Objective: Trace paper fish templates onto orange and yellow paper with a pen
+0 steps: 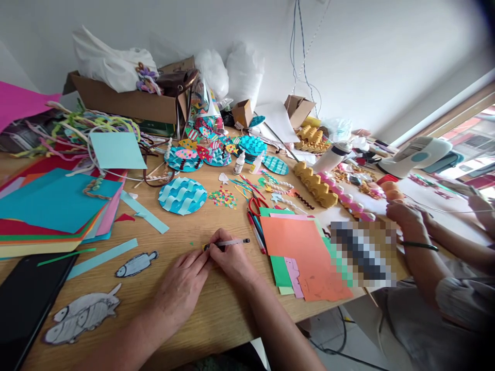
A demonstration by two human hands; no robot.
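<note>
My right hand (231,260) is closed round a grey pen (231,241) whose capped end points right; its tip rests on a small yellow paper piece (204,247) on the wooden table (193,216). My left hand (182,281) lies beside it, fingers pressed down on that same small piece. Both hands touch each other near the table's front middle. Most of the yellow piece is hidden under the fingers.
Stacked coloured paper (50,206) lies left, orange and green sheets (301,252) right. Grey paper fish cut-outs (83,312) and a dark tablet (27,299) sit front left. Blue woven discs (182,196), red scissors (256,205), glue bottles, cardboard boxes behind. Another person's hands (406,216) work at right.
</note>
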